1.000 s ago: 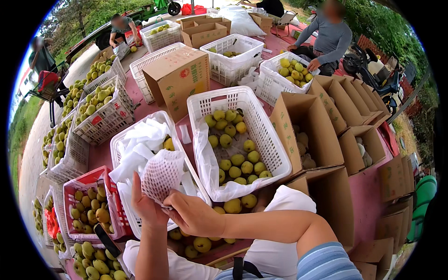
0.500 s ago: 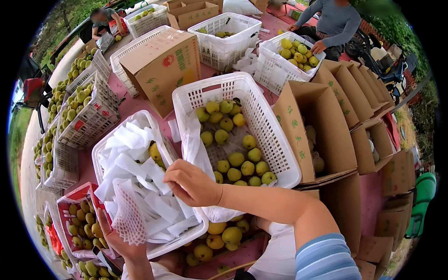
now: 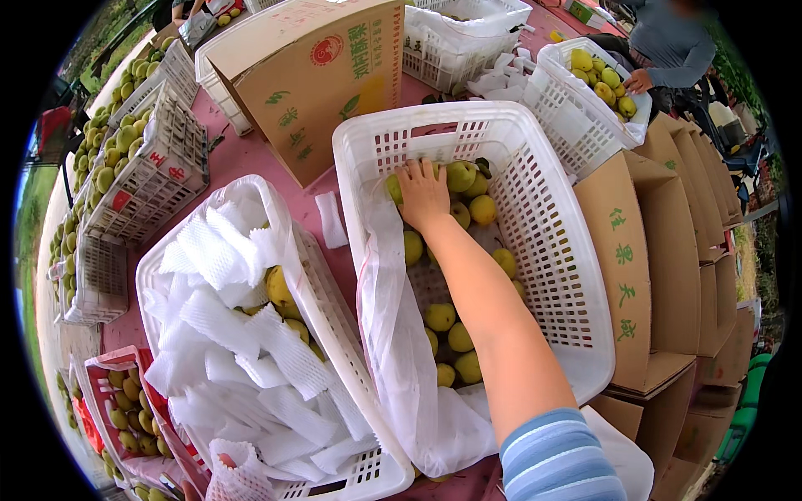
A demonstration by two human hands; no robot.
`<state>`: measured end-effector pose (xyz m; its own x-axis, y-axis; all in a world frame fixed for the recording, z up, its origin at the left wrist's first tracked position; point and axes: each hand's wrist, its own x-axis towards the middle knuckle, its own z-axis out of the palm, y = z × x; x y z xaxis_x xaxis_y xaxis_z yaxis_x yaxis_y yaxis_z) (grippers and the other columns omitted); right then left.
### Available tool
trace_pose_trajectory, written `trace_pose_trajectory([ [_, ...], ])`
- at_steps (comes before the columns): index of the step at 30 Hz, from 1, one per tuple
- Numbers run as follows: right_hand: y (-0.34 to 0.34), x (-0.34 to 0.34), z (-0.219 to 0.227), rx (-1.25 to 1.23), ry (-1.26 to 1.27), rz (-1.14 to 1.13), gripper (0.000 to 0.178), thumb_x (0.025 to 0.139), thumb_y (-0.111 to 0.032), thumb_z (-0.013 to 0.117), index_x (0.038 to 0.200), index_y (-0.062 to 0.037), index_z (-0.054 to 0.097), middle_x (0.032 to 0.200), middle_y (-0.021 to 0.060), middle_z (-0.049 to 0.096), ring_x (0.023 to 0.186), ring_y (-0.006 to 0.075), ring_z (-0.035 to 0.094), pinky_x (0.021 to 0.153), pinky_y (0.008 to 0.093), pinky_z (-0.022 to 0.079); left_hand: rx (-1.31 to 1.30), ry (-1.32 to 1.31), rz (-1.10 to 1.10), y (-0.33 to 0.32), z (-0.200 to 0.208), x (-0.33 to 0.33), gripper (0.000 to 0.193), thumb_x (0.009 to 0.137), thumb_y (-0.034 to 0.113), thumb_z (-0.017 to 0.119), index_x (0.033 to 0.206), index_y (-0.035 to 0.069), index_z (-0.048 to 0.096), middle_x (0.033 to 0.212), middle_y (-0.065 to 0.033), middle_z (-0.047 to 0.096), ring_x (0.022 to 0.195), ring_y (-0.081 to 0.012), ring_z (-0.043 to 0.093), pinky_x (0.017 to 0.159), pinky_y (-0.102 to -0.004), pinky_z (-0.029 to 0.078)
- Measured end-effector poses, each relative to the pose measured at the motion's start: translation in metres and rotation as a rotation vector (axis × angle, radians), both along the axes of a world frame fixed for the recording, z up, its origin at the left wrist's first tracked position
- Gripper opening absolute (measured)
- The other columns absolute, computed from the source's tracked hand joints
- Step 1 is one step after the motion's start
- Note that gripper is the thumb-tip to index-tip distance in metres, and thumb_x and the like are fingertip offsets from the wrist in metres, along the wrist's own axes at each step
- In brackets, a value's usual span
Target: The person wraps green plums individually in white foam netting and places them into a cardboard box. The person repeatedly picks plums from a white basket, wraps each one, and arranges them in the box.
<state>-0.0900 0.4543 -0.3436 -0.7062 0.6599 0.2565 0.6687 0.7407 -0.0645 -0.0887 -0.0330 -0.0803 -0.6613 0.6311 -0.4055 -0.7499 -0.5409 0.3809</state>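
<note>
Deep in the white plastic basket (image 3: 561, 242), at its far end, my right hand (image 3: 423, 194) is curled over a pear that it mostly hides. Yellow-green pears (image 3: 440, 316) lie around it and along the bottom, beside a white liner (image 3: 388, 334). At the lower edge, a white foam net sleeve (image 3: 238, 478) surrounds the fingers of my left hand (image 3: 225, 460); only a fingertip shows at its opening, and the rest of that hand is hidden. Just beyond it stands a second white basket heaped with foam net sleeves (image 3: 221, 321), with several pears (image 3: 280, 288) along its right side.
A large cardboard box (image 3: 334, 83) stands beyond the baskets. Open cartons (image 3: 635, 275) line the right. Crates of pears (image 3: 150, 179) and a red crate (image 3: 138, 359) are on the left. At the far right, another person's hand (image 3: 639, 81) touches a basket of pears.
My right hand has moved from above the foam sleeves into the far end of the pear basket. My left hand and its sleeve have dropped toward the lower edge. The view has shifted closer.
</note>
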Motion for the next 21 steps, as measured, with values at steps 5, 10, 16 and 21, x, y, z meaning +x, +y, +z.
trace_pose_trajectory([
  [5, 0.008, -0.030, -0.019, -0.044, -0.158, -0.118, 0.043, 0.081, -0.024, 0.060, 0.121, -0.0106, 0.053, 0.125, 0.0070, 0.055, 0.127, 0.0275, 0.039, 0.104, 0.0669, 0.021, -0.088, -0.067, 0.087, 0.006, 0.007, 0.002, 0.057, 0.097, 0.033, 0.043, 0.149, 0.024, 0.025, 0.139, -0.0116, 0.045, 0.124, -0.0288, 0.046, 0.104, -0.0510, 0.036],
  [10, -0.026, 0.010, 0.002, -0.206, -0.037, -0.234, 0.072, 0.068, -0.042, 0.074, 0.124, -0.0035, 0.049, 0.122, 0.0115, 0.056, 0.125, 0.0292, 0.040, 0.104, 0.0614, 0.027, -0.085, -0.043, 0.049, -0.002, 0.012, 0.008, 0.061, 0.096, 0.032, 0.043, 0.151, 0.025, 0.017, 0.138, -0.0174, 0.044, 0.120, -0.0333, 0.048, 0.101, -0.0541, 0.037],
  [16, -0.036, 0.108, 0.064, -0.726, 0.436, -0.209, 0.071, 0.070, -0.048, 0.074, 0.121, -0.0051, 0.049, 0.124, 0.0114, 0.053, 0.121, 0.0262, 0.044, 0.099, 0.0485, 0.037, -0.074, -0.013, 0.032, 0.004, 0.058, 0.029, 0.068, 0.095, 0.033, 0.044, 0.152, 0.021, 0.009, 0.138, -0.0229, 0.042, 0.118, -0.0380, 0.050, 0.099, -0.0535, 0.040],
  [21, -0.083, 0.133, 0.198, -2.046, 0.834, 0.072, 0.058, 0.088, -0.049, 0.056, 0.127, -0.0075, 0.048, 0.118, 0.0116, 0.055, 0.104, 0.0243, 0.055, 0.093, 0.0450, 0.045, -0.227, 0.209, 0.033, 0.002, 0.072, 0.044, 0.053, 0.090, 0.036, 0.045, 0.126, -0.002, 0.052, 0.124, -0.0172, 0.058, 0.108, -0.0309, 0.060, 0.097, -0.0420, 0.047],
])
